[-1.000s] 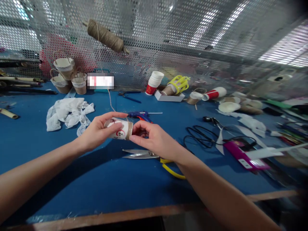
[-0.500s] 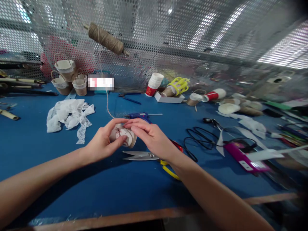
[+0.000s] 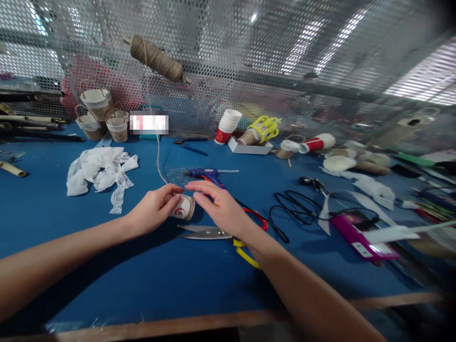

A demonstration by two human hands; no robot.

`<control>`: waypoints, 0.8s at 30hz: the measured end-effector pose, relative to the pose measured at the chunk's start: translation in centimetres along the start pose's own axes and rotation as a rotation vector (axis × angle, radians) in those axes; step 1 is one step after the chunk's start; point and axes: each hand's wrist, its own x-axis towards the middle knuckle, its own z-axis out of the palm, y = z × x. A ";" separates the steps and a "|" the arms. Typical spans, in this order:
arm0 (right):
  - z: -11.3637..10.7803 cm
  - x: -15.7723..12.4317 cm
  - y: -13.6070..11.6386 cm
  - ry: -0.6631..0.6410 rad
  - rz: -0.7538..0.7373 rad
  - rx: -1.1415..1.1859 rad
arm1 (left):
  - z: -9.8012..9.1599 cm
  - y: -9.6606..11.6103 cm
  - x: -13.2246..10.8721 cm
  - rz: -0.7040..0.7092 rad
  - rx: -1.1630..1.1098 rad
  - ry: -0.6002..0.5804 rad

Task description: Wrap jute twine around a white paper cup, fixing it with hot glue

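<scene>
My left hand (image 3: pixel 156 209) is closed around a small paper cup (image 3: pixel 184 209), which lies on its side with a red mark on its pale wall. A strand of twine (image 3: pixel 158 156) runs down from a twine spool (image 3: pixel 156 58) to the cup by my left fingers. Beside the cup's other end is my right hand (image 3: pixel 223 206), its fingers stretched out and thumb apart, gripping nothing I can see. Scissors (image 3: pixel 206 232) with yellow and red handles lie partly under my right wrist. Just beyond my hands is a blue glue gun (image 3: pixel 206 174).
White lace (image 3: pixel 101 171) lies at the left, in front of twine-wrapped cup baskets (image 3: pixel 96 102). Stacked paper cups (image 3: pixel 228 126) and a white box (image 3: pixel 249 146) stand at the back. On the right are a black cable (image 3: pixel 295 206) and a purple power strip (image 3: pixel 359 235).
The cup has turned in my left hand, so a different printed mark faces me. My right fingers have drawn back from over the cup, and both hands sit slightly lower.
</scene>
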 end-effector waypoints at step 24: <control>-5.6 -0.3 1.5 0.062 0.338 0.267 | -0.2 -0.7 -2.3 0.059 0.014 -0.045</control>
